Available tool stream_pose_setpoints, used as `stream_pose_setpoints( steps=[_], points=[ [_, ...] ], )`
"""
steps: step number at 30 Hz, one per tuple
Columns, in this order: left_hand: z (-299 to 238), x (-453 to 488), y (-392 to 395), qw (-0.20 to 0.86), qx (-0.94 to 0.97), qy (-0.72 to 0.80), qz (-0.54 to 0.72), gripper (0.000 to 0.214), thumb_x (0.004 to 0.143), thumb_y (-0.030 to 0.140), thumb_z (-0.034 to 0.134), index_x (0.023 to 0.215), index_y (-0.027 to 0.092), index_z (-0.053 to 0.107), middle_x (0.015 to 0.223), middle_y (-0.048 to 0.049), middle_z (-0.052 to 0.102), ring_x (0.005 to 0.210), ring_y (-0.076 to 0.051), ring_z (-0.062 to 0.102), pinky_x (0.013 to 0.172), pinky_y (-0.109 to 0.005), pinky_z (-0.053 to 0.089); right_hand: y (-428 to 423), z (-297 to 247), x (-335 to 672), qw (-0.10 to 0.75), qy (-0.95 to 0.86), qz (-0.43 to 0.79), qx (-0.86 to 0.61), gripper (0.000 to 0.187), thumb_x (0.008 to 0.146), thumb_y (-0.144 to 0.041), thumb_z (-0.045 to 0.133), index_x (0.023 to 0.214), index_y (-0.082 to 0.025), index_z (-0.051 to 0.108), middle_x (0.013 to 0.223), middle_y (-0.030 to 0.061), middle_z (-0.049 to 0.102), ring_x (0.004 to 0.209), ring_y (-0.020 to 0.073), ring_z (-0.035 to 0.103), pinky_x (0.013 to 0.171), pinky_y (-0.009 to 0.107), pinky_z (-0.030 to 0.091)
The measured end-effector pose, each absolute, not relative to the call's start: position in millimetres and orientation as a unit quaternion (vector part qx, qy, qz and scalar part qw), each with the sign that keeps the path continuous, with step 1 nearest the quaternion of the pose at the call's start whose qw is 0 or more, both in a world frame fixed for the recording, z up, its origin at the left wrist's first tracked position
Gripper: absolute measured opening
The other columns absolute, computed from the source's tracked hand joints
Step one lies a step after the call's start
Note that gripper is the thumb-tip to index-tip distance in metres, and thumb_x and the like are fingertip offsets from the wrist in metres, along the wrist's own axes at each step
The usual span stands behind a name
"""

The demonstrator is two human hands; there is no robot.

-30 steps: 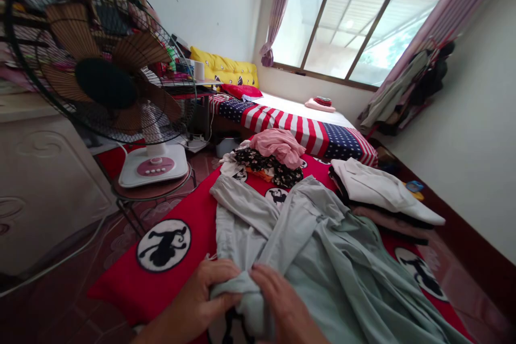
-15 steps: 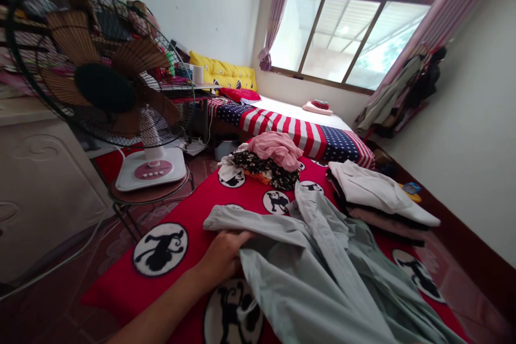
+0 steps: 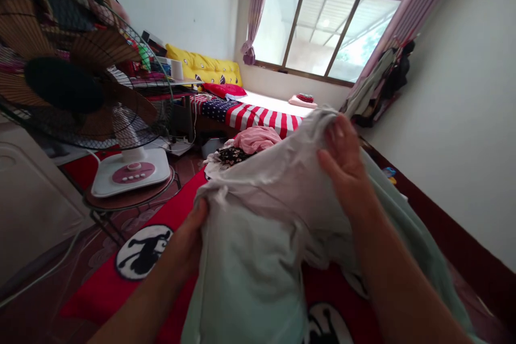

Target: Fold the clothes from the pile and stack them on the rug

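Observation:
A pale grey-green shirt [image 3: 250,258] is stretched between both hands above a red cover [image 3: 161,301] printed with black monkeys in white circles. On the left, my left hand [image 3: 186,242] grips one upper corner, its fingers tucked behind the cloth. Higher and farther right, my right hand [image 3: 344,164] is closed on the other raised part, blurred a little by motion. Long folds of the fabric trail down toward the lower right. Behind the shirt sits a pile of crumpled clothes, with a pink garment [image 3: 258,138] on top of a black flowered one [image 3: 234,156].
At left an electric fan [image 3: 131,172] stands on a round stool [image 3: 133,201]. Behind, a bed [image 3: 262,118] with a striped and starred cover lies under the window. Clothes [image 3: 382,83] hang by the right wall.
Both hands now lift the shirt off the cover, where before only my left hand touched it. My right hand has come into view. The raised cloth now hides the folded stack at right.

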State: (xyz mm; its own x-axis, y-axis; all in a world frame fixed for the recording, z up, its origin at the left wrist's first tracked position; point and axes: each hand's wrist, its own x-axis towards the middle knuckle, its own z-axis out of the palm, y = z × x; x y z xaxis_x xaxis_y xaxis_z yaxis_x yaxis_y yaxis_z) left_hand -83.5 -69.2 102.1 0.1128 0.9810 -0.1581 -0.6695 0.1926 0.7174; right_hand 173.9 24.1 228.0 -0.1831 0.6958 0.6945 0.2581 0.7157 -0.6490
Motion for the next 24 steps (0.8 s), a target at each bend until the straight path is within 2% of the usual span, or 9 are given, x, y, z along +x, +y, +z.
stream_pose_setpoints(
  steps=[2,4,6,8,13,16,19,21,24],
  points=[
    [94,-94,-55,0.708,0.158,0.332,0.603,0.044,0.093,0.046,0.046,0.123,0.016,0.057,0.095,-0.0094,0.071,0.092,-0.027,0.069,0.079,-0.038,0.056,17,196,157,0.515,-0.765,0.194,-0.335,0.069,0.088,-0.029,0.058,0.149,-0.031,0.025,0.156,0.0035,0.028,0.139,0.0203,0.035,0.106,0.036,0.042],
    [77,-105,-49,0.707,0.104,0.342,0.611,0.039,0.096,0.037,0.040,0.126,0.014,0.052,0.101,-0.0123,0.071,0.095,-0.026,0.069,0.079,-0.039,0.057,-1,145,162,0.475,-0.773,0.159,-0.389,0.057,0.089,-0.028,0.057,0.142,-0.027,0.039,0.147,0.0072,0.043,0.133,0.0222,0.043,0.107,0.041,0.041],
    [55,-115,-51,0.703,0.086,0.361,0.606,0.036,0.095,0.029,0.043,0.127,0.014,0.048,0.107,-0.0159,0.069,0.098,-0.026,0.069,0.078,-0.038,0.058,-25,87,186,0.438,-0.776,0.118,-0.437,0.035,0.089,-0.029,0.055,0.123,-0.023,0.058,0.132,0.0093,0.057,0.125,0.0240,0.052,0.106,0.043,0.042],
    [33,-122,-58,0.686,0.110,0.401,0.598,0.041,0.089,0.023,0.053,0.128,0.015,0.045,0.111,-0.0178,0.068,0.097,-0.027,0.070,0.076,-0.036,0.058,-51,34,223,0.390,-0.761,0.106,-0.507,0.027,0.088,-0.032,0.056,0.111,-0.022,0.065,0.121,0.0096,0.063,0.114,0.0249,0.059,0.098,0.041,0.049],
    [8,-123,-69,0.493,0.322,0.540,0.601,0.059,0.073,0.029,0.072,0.126,0.019,0.047,0.102,-0.0102,0.069,0.074,-0.019,0.070,0.060,-0.027,0.057,-95,-41,314,0.278,-0.738,0.024,-0.615,0.046,0.081,-0.044,0.060,0.121,-0.021,0.064,0.128,0.0119,0.061,0.117,0.0306,0.058,0.098,0.048,0.049],
    [16,-106,-65,0.340,0.481,0.570,0.573,0.039,0.081,0.031,0.062,0.119,0.020,0.055,0.101,-0.0074,0.068,0.077,-0.018,0.068,0.062,-0.027,0.056,-92,-50,332,0.280,-0.736,-0.006,-0.616,0.044,0.084,-0.049,0.054,0.115,-0.020,0.068,0.122,0.0125,0.065,0.111,0.0322,0.062,0.093,0.050,0.052],
    [32,-74,-62,0.259,0.662,0.491,0.504,0.025,0.089,0.022,0.050,0.111,0.023,0.063,0.107,-0.0065,0.067,0.096,-0.018,0.065,0.081,-0.030,0.055,-77,-33,320,0.310,-0.730,0.023,-0.609,0.037,0.087,-0.046,0.049,0.097,-0.020,0.073,0.106,0.0108,0.072,0.096,0.0302,0.068,0.088,0.045,0.055],
    [42,-50,-60,0.243,0.755,0.415,0.445,0.033,0.089,0.016,0.049,0.118,0.025,0.061,0.120,-0.0066,0.063,0.112,-0.019,0.059,0.097,-0.034,0.049,-71,-3,306,0.354,-0.703,0.051,-0.615,0.036,0.086,-0.048,0.049,0.087,-0.020,0.073,0.089,0.0087,0.075,0.082,0.0277,0.070,0.078,0.039,0.057],
    [54,-22,-54,0.213,0.829,0.360,0.371,0.060,0.082,0.012,0.057,0.138,0.027,0.045,0.143,-0.0075,0.047,0.133,-0.023,0.041,0.113,-0.043,0.032,-77,66,289,0.411,-0.659,0.107,-0.621,0.035,0.083,-0.052,0.052,0.080,-0.021,0.069,0.072,0.0041,0.071,0.067,0.0220,0.066,0.060,0.027,0.055]
  ],
)
